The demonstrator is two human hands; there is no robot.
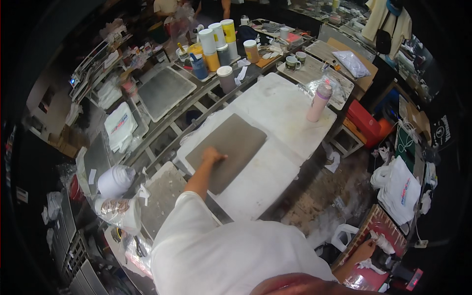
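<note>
My left hand (214,156) rests on a grey-brown rectangular sheet (236,142), its thumb apart from the fingers and nothing visibly grasped. The sheet lies on the left part of a long white, stained work board (275,103). A pink cylindrical bottle (319,103) stands toward the board's far right. At the lower right, my right hand (365,250) is closed on a crumpled white cloth (384,243) over a red-surfaced frame (391,223) with a worn wooden edge.
Paint tubs (209,42), two mugs (293,63) and metal pallets (164,92) fill the back. Folded white garments (120,125) and rolls (115,181) sit at left. A red box (368,125) and garment pile (400,189) are right. Other people (212,9) stand at the far back.
</note>
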